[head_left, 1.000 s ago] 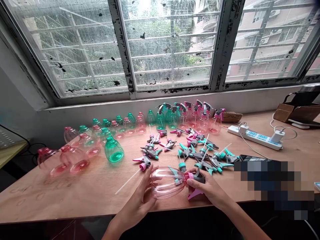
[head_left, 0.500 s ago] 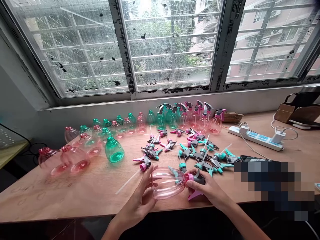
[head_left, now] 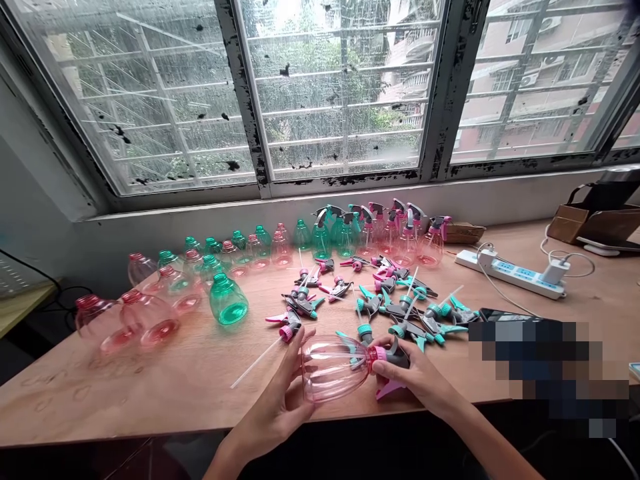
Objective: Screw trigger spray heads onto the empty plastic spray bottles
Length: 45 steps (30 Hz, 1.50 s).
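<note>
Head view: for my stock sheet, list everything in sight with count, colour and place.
Held bottle: one, clear pink, sideways, front centre
Held sprayer head: one, grey and pink, at its neck
Headless bottles: about seventeen, pink or green, left and back
Sprayer-topped bottles: about ten, green or pink, back centre
Loose sprayer heads: over a dozen, grey with pink or teal, centre
Power strip: one, white, right
Plugs: at least two, white, on strip
Box-like item: one, brown, back right
Container: one, brown and black, far right
Flat item: one, black, right, partly masked
Table: one, brown wood, beneath
Window: several panes, grey, behind
Left grip: one, bare, at the bottle's base
Right grip: one, bare, at the sprayer head
</note>
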Each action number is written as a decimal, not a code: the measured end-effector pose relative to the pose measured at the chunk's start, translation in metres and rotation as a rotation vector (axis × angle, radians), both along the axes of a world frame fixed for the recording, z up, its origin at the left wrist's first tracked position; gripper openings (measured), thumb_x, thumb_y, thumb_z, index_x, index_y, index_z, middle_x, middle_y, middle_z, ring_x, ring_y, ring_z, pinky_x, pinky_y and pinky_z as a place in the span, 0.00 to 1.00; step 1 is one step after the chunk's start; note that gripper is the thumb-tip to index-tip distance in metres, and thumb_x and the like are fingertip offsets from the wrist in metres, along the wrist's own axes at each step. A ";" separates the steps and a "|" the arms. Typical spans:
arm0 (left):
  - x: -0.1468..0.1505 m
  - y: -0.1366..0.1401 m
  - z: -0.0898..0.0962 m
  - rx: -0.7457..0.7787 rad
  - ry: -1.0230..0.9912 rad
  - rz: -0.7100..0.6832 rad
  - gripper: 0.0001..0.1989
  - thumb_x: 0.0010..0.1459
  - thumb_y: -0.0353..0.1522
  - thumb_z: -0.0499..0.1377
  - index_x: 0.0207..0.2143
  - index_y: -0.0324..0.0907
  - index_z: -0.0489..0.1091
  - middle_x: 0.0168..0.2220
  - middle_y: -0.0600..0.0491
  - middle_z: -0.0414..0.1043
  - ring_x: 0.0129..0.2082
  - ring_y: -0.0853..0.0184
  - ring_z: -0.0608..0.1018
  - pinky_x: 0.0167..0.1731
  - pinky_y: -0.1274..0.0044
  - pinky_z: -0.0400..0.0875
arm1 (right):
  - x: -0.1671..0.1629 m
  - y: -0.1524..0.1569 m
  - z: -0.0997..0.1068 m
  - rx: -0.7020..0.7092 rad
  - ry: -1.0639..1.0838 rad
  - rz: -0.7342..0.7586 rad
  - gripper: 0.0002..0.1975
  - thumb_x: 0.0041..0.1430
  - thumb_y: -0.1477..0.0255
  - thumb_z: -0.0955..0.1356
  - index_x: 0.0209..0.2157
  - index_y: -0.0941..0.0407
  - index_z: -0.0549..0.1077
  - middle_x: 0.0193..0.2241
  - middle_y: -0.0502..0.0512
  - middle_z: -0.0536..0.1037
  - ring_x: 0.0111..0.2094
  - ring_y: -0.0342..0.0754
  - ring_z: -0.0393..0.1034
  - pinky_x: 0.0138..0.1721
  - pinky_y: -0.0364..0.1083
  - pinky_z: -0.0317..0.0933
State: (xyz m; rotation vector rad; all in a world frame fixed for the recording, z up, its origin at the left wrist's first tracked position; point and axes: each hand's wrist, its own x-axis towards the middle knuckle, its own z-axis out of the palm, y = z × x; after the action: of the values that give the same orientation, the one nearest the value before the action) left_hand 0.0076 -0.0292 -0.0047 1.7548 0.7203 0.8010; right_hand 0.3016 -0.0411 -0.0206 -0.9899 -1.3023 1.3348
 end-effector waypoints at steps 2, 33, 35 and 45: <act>-0.001 0.000 0.002 -0.002 0.024 -0.001 0.48 0.63 0.38 0.65 0.71 0.68 0.33 0.75 0.53 0.36 0.70 0.51 0.57 0.67 0.59 0.58 | 0.000 0.000 -0.001 0.014 -0.008 -0.007 0.18 0.55 0.60 0.77 0.40 0.57 0.76 0.29 0.49 0.77 0.29 0.46 0.71 0.32 0.45 0.66; -0.002 0.001 0.001 0.003 0.064 -0.017 0.48 0.63 0.40 0.64 0.71 0.64 0.33 0.76 0.52 0.34 0.69 0.51 0.60 0.67 0.60 0.58 | -0.001 0.002 -0.003 -0.017 0.066 -0.007 0.18 0.56 0.60 0.77 0.39 0.57 0.75 0.28 0.51 0.80 0.27 0.47 0.74 0.31 0.46 0.69; -0.003 0.001 -0.001 0.009 0.075 -0.004 0.46 0.64 0.40 0.64 0.71 0.64 0.35 0.76 0.52 0.34 0.69 0.51 0.59 0.67 0.60 0.59 | -0.001 0.003 -0.003 -0.020 0.066 -0.009 0.18 0.56 0.59 0.76 0.39 0.57 0.75 0.28 0.51 0.80 0.26 0.48 0.75 0.30 0.46 0.68; 0.001 -0.001 0.005 -0.018 0.082 0.020 0.49 0.62 0.39 0.65 0.72 0.59 0.33 0.76 0.49 0.36 0.71 0.49 0.55 0.68 0.58 0.54 | 0.000 0.002 -0.005 -0.012 0.090 0.004 0.16 0.57 0.62 0.77 0.38 0.58 0.75 0.27 0.50 0.80 0.27 0.45 0.74 0.31 0.44 0.66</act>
State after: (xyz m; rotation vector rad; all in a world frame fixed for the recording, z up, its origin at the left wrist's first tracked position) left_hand 0.0082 -0.0304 0.0000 1.7751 0.7980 0.7369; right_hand 0.3012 -0.0388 -0.0260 -0.9255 -1.2302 1.3765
